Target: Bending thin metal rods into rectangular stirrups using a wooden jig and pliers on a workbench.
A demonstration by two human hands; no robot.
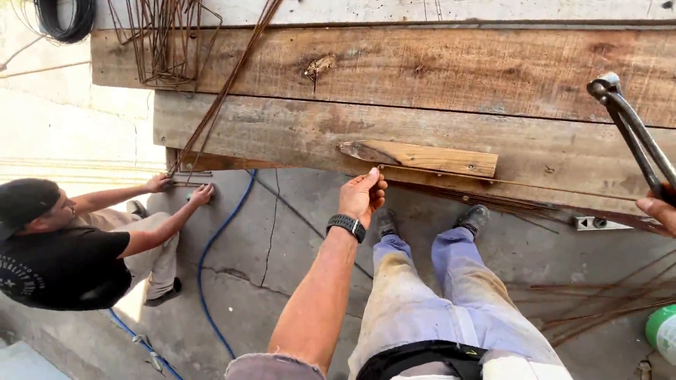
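We see rough, weathered wooden planks (394, 77), thin rusty steel rods (211, 112), dark glossy metal pincers (634, 130) and a cracked matt concrete floor (282, 239).

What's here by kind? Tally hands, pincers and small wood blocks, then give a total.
Hands: 4 (left hand pinching thin rod; right hand gripping the pincers; co-worker's hands)
Pincers: 1
Small wood block: 1
Total: 6

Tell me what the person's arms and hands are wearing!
The left hand is bare, with a black watch on the wrist and a short greyish sleeve at the shoulder. Only a bare edge of the right hand shows. No gloves.
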